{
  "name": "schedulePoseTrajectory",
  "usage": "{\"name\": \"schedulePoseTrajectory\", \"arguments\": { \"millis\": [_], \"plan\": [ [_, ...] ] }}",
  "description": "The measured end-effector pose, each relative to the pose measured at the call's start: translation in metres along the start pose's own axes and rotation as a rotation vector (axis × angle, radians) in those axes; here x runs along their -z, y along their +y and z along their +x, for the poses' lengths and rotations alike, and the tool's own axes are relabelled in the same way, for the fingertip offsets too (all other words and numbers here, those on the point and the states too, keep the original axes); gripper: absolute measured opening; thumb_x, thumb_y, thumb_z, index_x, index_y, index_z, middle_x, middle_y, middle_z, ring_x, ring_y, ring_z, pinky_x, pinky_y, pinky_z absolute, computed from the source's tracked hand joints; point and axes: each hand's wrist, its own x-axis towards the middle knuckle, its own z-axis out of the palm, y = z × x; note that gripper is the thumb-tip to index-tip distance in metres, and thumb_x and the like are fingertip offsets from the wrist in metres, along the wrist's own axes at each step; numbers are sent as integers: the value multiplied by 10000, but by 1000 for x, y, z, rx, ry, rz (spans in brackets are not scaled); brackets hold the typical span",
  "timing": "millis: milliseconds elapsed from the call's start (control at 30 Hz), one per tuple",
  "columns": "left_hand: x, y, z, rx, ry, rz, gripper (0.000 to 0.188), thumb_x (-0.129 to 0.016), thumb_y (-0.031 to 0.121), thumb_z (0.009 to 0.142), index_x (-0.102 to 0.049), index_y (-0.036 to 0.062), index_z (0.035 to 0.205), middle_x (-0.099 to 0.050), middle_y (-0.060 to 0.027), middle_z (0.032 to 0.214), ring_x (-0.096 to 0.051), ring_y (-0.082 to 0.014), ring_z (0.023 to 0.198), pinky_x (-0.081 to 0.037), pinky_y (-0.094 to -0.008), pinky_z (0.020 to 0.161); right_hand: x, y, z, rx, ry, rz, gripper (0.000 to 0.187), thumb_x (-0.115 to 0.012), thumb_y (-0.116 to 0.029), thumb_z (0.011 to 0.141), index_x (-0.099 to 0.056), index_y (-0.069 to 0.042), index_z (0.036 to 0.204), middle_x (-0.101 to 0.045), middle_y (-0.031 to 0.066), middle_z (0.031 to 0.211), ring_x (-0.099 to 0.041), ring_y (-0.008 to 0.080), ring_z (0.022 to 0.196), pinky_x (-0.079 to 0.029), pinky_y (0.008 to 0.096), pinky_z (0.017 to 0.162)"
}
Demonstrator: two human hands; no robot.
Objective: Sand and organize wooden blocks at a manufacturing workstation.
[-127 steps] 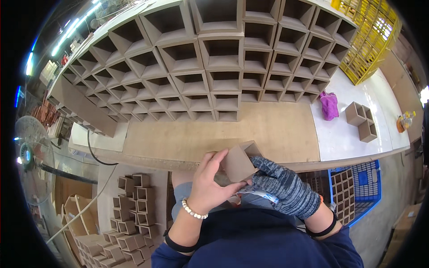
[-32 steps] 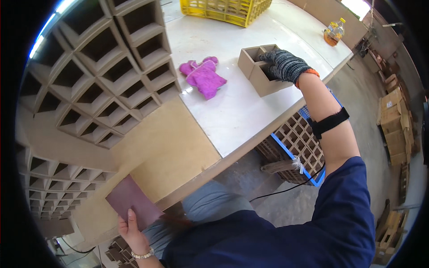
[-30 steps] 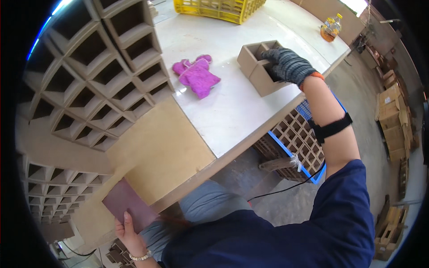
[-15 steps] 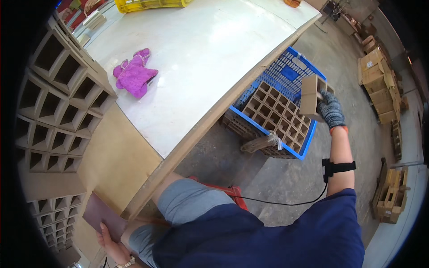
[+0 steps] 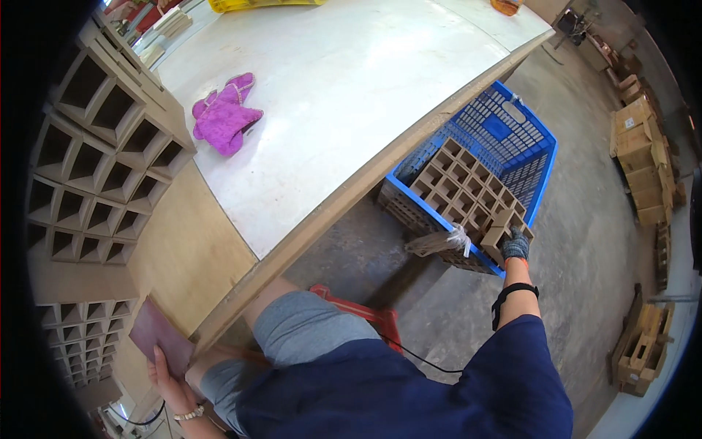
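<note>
My right hand (image 5: 517, 244), in a grey knitted glove, is closed on a hollow brown wooden box frame (image 5: 499, 231) at the near end of the blue plastic crate (image 5: 547, 179). Rows of similar open-celled wooden frames (image 5: 455, 178) fill part of that crate. At the lower left, my bare left hand (image 5: 168, 382) grips the edge of a reddish-brown sheet (image 5: 155, 331) that looks like sandpaper. The sheet lies by the table's edge, thumb on top and the other fingers mostly hidden.
A purple cloth (image 5: 225, 117) lies crumpled on the white table (image 5: 329, 95). Stacked hollow wooden frames (image 5: 102, 161) rise at the left. Part of a yellow crate (image 5: 267, 4) shows at the far edge. Cardboard boxes (image 5: 638, 146) line the right wall; a red metal stool leg (image 5: 358, 311) stands below.
My right hand has lowered the wooden box frame from beside the crate's right side into its near end. My left hand still grips the sheet. The view has shifted slightly.
</note>
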Motion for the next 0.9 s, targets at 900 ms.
{"name": "schedulePoseTrajectory", "arguments": {
  "millis": [900],
  "plan": [
    [-14,5,-6,-36,-54,-44,240,-564,157,872,-559,30,1076,-599,-65,1056,-577,-130,914,-475,-273,782,12,-11,23,179,221,176,431,-601,-121,726,-562,-73,1153,-587,181,1093,-567,285,1010,-427,332,887]
  ]
}}
